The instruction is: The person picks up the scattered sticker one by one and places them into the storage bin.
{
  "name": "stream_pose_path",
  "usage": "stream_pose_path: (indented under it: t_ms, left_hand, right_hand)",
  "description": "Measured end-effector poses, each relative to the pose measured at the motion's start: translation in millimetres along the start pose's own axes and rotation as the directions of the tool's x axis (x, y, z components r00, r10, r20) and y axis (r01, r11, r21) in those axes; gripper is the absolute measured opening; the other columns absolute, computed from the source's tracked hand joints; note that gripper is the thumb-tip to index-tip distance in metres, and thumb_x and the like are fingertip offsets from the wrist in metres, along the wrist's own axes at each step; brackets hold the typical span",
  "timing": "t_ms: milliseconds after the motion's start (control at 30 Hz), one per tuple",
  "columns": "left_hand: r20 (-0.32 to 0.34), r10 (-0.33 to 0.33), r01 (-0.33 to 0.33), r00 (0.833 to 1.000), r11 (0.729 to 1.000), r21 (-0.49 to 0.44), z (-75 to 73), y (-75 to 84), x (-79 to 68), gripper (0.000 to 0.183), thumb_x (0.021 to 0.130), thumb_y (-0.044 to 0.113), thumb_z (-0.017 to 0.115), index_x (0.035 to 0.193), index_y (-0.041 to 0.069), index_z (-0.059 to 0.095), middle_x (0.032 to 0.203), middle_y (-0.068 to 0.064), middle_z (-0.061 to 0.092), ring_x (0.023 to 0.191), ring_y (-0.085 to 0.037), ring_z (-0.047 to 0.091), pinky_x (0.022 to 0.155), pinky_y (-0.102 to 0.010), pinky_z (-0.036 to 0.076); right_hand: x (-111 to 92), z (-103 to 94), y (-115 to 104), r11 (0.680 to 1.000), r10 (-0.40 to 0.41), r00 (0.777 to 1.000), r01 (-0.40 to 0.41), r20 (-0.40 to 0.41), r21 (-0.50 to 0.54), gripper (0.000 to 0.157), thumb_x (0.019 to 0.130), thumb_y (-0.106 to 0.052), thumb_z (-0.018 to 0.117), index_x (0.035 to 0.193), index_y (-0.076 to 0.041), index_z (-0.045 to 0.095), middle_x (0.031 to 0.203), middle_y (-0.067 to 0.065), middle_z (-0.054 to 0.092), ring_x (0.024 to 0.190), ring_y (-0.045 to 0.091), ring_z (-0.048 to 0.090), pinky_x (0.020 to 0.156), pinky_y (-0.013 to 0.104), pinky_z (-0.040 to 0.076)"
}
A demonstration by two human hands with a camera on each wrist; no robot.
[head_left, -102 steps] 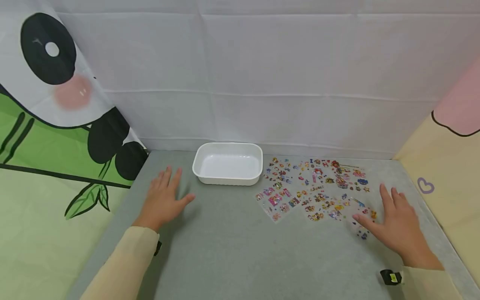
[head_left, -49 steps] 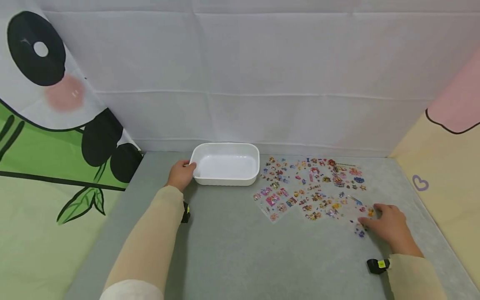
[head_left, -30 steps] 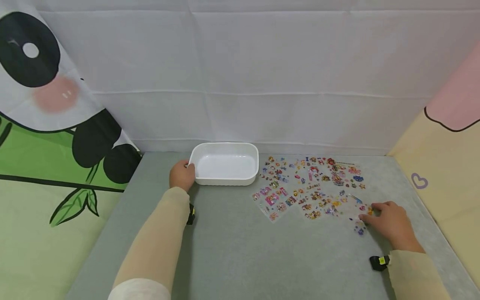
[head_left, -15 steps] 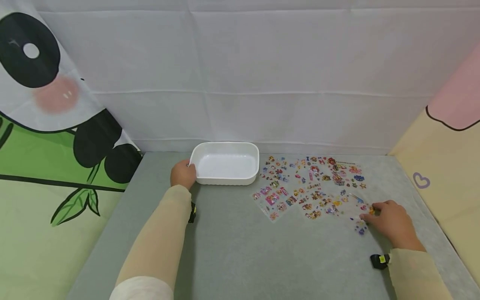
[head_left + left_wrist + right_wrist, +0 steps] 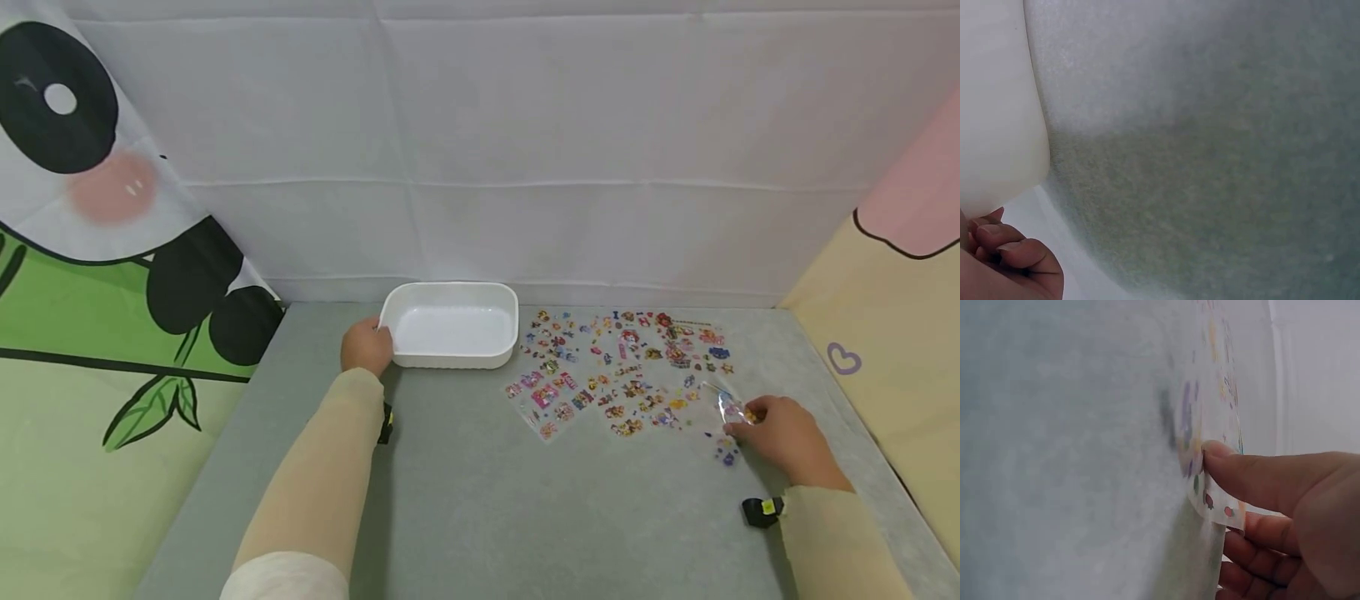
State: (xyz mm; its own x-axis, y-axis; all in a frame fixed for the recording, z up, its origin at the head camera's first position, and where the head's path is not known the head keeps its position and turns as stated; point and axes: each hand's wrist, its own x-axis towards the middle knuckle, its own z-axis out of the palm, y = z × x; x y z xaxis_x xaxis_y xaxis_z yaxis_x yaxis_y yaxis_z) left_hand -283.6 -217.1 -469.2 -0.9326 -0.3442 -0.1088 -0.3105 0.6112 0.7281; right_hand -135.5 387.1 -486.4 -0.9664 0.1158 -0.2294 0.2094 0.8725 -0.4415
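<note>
Two hands are each grasping something. The right hand has its grip on a clear sticker sheet, pinched between thumb and fingers — that edge curls up off the tabletop, with small red and green prints near the corner. The left hand grips the left end of a white tray, thumb at the rim; the tray sits upright on the tabletop near the white backdrop. The held sheet is at the near right end of a spread of other clear sheets, covered in tiny colourful figures; where each begins is hard to tell. A pinkish sheet lies slanted at the near left of the spread, near the tray — just apart from it. Farther out, a yellow panel with a purple heart stands at the right and a green cartoon panel at the left.
</note>
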Motion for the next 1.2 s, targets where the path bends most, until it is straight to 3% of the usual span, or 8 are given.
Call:
stream_pose_path:
  t_ms: [233,400,733,967,1200]
  left_hand:
    - [-0.010,-0.008,0.008,1.000,1.000,-0.007,1.4,-0.8,0.7,0.044,0.107,0.022,0.045,0.143,0.001,0.061,0.140,-0.019,0.062,0.126,-0.036,0.059,0.103,-0.054,0.048]
    - [-0.015,-0.004,0.004,1.000,1.000,0.003,3.1,-2.1,2.3,0.044,0.107,0.022,0.046,0.143,0.002,0.061,0.139,-0.019,0.062,0.125,-0.036,0.059,0.103,-0.053,0.049]
    - [-0.029,-0.001,0.002,1.000,1.000,0.016,3.6,-1.8,2.3,0.043,0.107,0.021,0.046,0.142,0.002,0.061,0.138,-0.019,0.063,0.124,-0.037,0.060,0.101,-0.054,0.049]
    - [-0.040,-0.005,0.005,0.999,1.000,0.012,4.9,-1.7,1.4,0.042,0.107,0.020,0.047,0.143,0.002,0.061,0.137,-0.019,0.064,0.123,-0.037,0.061,0.101,-0.055,0.050]
    - [-0.046,-0.003,0.004,0.999,1.000,0.020,4.7,1.1,-2.3,0.042,0.107,0.019,0.047,0.141,0.001,0.062,0.136,-0.019,0.064,0.122,-0.036,0.061,0.100,-0.053,0.050]
  right_hand:
    - [5.4,-4.0,1.4,0.999,0.028,0.998,-0.029,0.048,0.030,0.060,0.087,-0.037,0.080,0.112,0.013,0.059,0.099,0.023,0.061,0.087,0.035,0.054,0.075,0.050,0.048]
    - [6.7,-4.6,-1.5,0.998,0.032,0.998,-0.035,0.062,0.043,0.046,0.089,-0.032,0.077,0.107,0.006,0.057,0.089,0.013,0.056,0.082,0.030,0.051,0.066,0.039,0.040]
    - [6.3,-3.0,-6.5,0.998,0.001,0.999,-0.005,0.051,0.067,0.024,0.097,-0.019,0.063,0.104,0.003,0.058,0.088,0.013,0.057,0.081,0.030,0.051,0.066,0.039,0.038]
    - [2.8,-3.5,-4.7,0.992,-0.058,0.998,0.057,0.003,0.117,0.028,0.104,-0.015,0.051,0.117,0.006,0.063,0.106,0.023,0.063,0.090,0.034,0.053,0.071,0.041,0.041]
    - [-3.9,-5.6,-10.8,0.970,-0.063,0.998,0.061,-0.002,0.233,0.034,0.108,-0.016,0.043,0.122,0.009,0.062,0.100,0.015,0.066,0.087,0.025,0.054,0.068,0.033,0.044]
